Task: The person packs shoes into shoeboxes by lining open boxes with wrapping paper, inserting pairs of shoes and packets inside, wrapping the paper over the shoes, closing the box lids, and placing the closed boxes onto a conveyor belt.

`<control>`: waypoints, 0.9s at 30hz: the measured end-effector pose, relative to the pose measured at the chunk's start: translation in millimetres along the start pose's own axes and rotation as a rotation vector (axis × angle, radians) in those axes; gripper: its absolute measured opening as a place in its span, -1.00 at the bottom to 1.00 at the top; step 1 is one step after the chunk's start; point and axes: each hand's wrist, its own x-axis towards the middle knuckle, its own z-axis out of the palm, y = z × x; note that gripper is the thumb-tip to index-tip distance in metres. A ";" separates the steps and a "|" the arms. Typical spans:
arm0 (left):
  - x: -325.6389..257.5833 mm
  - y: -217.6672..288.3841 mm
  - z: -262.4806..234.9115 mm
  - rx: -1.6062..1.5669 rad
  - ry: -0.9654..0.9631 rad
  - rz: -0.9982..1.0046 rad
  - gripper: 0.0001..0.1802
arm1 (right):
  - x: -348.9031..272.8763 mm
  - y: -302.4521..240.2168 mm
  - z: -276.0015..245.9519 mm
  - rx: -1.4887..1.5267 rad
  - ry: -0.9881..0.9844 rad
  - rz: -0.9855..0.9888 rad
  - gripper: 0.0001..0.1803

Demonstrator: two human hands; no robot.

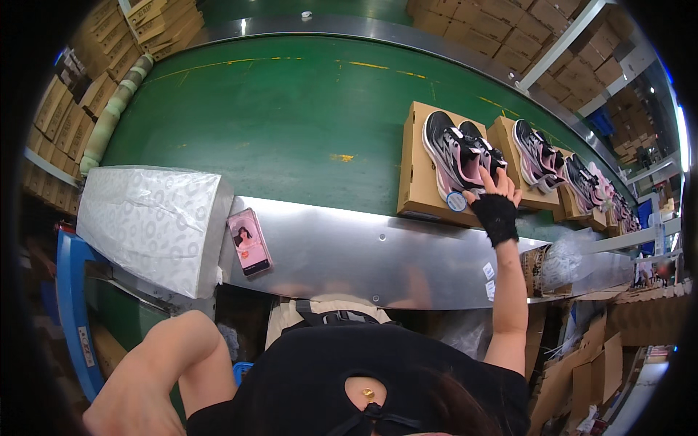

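Note:
A pair of black-and-pink sneakers (pixel 456 154) lies on top of a brown cardboard shoebox (pixel 417 171) on the green conveyor belt (pixel 291 116). My right hand (pixel 497 206), in a black fingerless glove, reaches over the steel ledge, and its fingers close on the heel end of the nearer sneaker. A round white-and-blue tag (pixel 456 201) hangs from the pair just left of the hand. My left arm is bent at the lower left; its hand is out of the picture.
More shoeboxes with sneakers on top (pixel 538 156) follow in a row to the right on the belt. A phone in a pink case (pixel 249 241) lies on the steel ledge (pixel 378 254) beside a wrapped white paper stack (pixel 149 221). Cardboard cartons (pixel 509 29) line the back.

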 end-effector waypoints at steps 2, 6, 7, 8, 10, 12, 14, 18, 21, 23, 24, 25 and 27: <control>-10.8 7.4 2.4 -0.034 -0.244 -0.062 -0.74 | 14.7 9.8 -0.9 0.163 -0.433 0.080 -0.34; -24.9 -3.0 -9.8 -0.246 -0.096 0.100 -0.90 | 31.5 17.2 12.0 0.367 -0.517 0.123 -0.47; -48.0 13.4 -2.1 -0.106 0.074 0.239 -0.90 | 34.1 20.0 9.0 0.470 -0.514 0.221 -0.53; -70.7 31.7 14.1 0.078 0.279 0.346 -0.90 | 38.0 17.3 5.2 0.424 -0.397 0.091 -0.51; -93.6 34.6 6.0 0.250 0.702 0.486 -0.70 | 46.0 4.7 -17.5 0.386 -0.187 0.032 -0.49; -115.2 35.5 -6.0 0.429 0.894 0.272 -0.51 | 59.5 -2.1 -54.4 0.612 -0.363 0.104 -0.52; -134.9 25.8 -26.4 0.448 0.978 0.043 -0.43 | 63.4 -13.5 -80.7 0.903 -0.581 0.189 -0.55; -143.1 -45.9 -83.0 0.847 1.223 -0.355 -0.56 | 30.7 -45.3 -85.6 0.882 -0.340 -0.249 -0.63; -146.5 -104.8 -108.0 1.301 1.053 -0.806 -0.64 | -3.9 -79.0 -74.6 0.817 -0.193 -0.671 -0.62; -158.2 -142.8 -120.8 1.613 0.785 -0.911 -0.55 | -28.2 -98.1 -55.3 0.821 -0.161 -0.820 -0.61; -167.1 -159.6 -126.7 1.599 0.738 -0.920 -0.49 | -39.3 -107.3 -45.4 0.817 -0.168 -0.875 -0.61; -175.9 -174.3 -131.6 1.630 0.658 -0.986 -0.44 | -52.4 -115.4 -35.2 0.784 -0.245 -0.906 -0.61; -203.4 -198.7 -138.3 1.463 0.559 -1.178 -0.42 | -79.6 -126.2 -13.8 0.651 -0.267 -0.985 -0.58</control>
